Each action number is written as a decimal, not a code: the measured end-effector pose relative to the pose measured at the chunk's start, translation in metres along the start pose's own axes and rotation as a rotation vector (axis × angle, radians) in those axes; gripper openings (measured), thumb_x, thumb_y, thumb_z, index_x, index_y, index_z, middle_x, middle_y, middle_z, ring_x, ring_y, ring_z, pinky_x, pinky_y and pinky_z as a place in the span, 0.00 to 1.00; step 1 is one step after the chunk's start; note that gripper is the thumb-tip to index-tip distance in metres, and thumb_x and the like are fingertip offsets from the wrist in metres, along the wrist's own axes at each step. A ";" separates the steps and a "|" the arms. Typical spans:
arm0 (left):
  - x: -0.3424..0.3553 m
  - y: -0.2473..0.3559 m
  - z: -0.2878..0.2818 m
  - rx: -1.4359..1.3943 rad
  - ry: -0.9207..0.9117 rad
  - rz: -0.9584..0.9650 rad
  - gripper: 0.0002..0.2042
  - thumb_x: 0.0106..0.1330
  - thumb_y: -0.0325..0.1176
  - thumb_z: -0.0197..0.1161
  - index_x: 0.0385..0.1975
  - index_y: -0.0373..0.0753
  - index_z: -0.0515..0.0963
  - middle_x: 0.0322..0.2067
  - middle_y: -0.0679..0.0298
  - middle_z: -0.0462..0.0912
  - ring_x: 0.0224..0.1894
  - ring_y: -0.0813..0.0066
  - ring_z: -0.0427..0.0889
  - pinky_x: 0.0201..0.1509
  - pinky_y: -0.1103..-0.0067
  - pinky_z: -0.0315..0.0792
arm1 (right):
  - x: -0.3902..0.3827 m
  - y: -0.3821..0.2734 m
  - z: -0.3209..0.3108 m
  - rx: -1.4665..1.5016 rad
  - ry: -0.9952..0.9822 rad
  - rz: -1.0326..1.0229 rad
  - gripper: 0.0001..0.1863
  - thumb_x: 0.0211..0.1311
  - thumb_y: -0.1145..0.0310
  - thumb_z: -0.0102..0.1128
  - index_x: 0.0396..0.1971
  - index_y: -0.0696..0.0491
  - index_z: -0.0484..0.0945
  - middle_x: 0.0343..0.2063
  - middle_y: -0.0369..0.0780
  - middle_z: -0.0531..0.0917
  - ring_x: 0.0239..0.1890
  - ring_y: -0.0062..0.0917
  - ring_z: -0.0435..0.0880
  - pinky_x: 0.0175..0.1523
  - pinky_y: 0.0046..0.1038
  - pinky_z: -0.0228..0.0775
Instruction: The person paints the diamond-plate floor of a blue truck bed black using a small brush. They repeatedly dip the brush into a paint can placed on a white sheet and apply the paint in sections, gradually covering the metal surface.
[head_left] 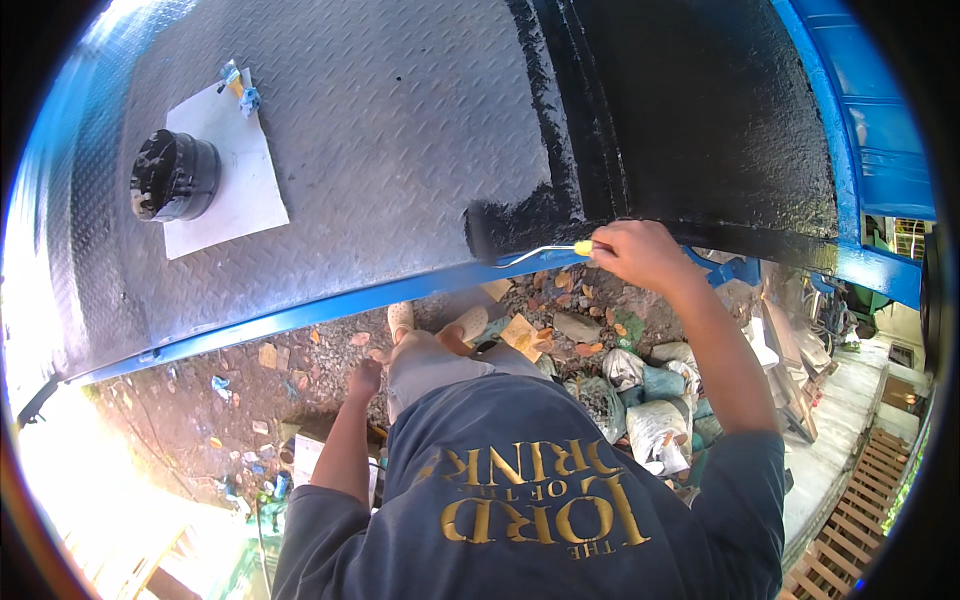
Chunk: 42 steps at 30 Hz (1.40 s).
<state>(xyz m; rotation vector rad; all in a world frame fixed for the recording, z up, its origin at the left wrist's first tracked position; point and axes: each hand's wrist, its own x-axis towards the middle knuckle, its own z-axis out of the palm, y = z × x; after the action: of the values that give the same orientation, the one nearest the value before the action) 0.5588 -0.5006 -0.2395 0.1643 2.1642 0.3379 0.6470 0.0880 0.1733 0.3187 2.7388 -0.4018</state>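
My right hand (640,253) is closed around the yellow handle of a paint roller (540,252), whose bent wire frame reaches left. Its dark roller head (482,232) rests at the near edge of a grey tread-plate metal floor (380,130), beside wet black paint (530,215). Glossy black paint covers the floor to the right, while the left part is bare grey. My left hand (366,380) hangs low by my leg with its fingers curled and nothing visible in them. A black-smeared paint can (180,175) stands on a white sheet (240,170) at the left.
A brush with a yellow handle (236,82) and blue wrapping lies at the sheet's far corner. Blue metal edging (300,325) borders the plate floor, and a blue panel (890,150) rises at right. Below lie leaves, stones and filled sacks (655,430). Boards (785,350) lean at right.
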 end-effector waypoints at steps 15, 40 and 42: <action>-0.033 0.049 -0.019 -0.123 0.022 -0.045 0.26 0.75 0.53 0.55 0.60 0.37 0.79 0.55 0.41 0.86 0.61 0.40 0.83 0.65 0.54 0.74 | 0.030 -0.046 0.021 -0.052 0.007 -0.078 0.11 0.70 0.59 0.59 0.34 0.49 0.84 0.32 0.39 0.87 0.36 0.39 0.89 0.44 0.43 0.81; -0.003 0.063 -0.016 -0.093 -0.053 -0.031 0.19 0.76 0.44 0.55 0.60 0.44 0.80 0.62 0.47 0.81 0.63 0.44 0.81 0.66 0.57 0.75 | 0.026 -0.051 0.021 0.021 0.051 -0.121 0.10 0.69 0.59 0.62 0.34 0.49 0.85 0.30 0.38 0.87 0.35 0.38 0.88 0.41 0.41 0.79; 0.001 0.024 -0.007 0.025 -0.012 0.029 0.22 0.76 0.49 0.54 0.60 0.42 0.80 0.61 0.45 0.82 0.64 0.43 0.81 0.66 0.56 0.74 | 0.038 -0.066 0.024 0.065 0.063 -0.175 0.10 0.69 0.59 0.62 0.34 0.49 0.85 0.31 0.38 0.87 0.35 0.38 0.89 0.41 0.41 0.79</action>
<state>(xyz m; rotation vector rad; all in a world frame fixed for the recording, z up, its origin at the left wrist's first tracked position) 0.5525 -0.4790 -0.2289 0.2108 2.1570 0.3260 0.6019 0.0249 0.1526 0.1090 2.8294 -0.5363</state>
